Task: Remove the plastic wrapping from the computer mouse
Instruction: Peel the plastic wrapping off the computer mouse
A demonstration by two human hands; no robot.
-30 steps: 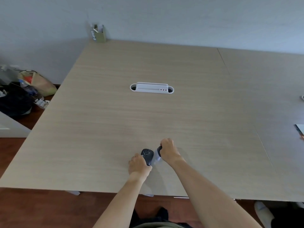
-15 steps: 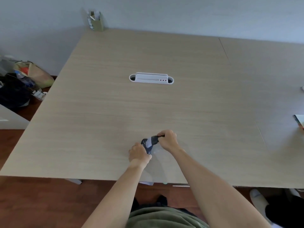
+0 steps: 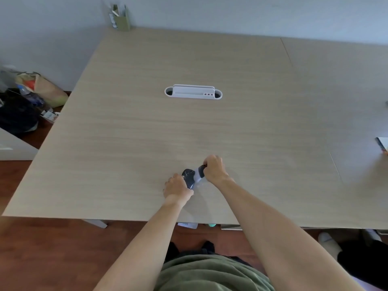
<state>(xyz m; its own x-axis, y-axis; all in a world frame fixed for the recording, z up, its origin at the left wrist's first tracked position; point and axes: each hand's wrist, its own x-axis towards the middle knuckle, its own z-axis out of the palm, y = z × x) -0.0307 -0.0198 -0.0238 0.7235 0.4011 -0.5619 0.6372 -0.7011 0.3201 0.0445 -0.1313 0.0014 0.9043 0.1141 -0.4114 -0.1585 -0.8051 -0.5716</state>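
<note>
A black computer mouse (image 3: 188,177) lies near the front edge of the light wooden table (image 3: 147,133), partly covered by clear plastic wrapping (image 3: 199,177). My left hand (image 3: 176,189) grips the mouse's near end and holds it down. To its right, my right hand (image 3: 214,170) is closed on the wrapping, which stretches taut between the hand and the mouse. The mouse's far-left part shows bare and glossy. Its right side is hidden under plastic and fingers.
A white cable-port tray (image 3: 193,92) is set into the table's middle. A green pen holder (image 3: 120,17) stands at the far left corner by the wall. Bags (image 3: 31,101) lie on the floor at left. A booklet (image 3: 382,144) sits at the right edge.
My right hand has shifted onto the wrapping and pulled it rightward off the mouse, baring more of the black shell. My left hand stays on the mouse.
</note>
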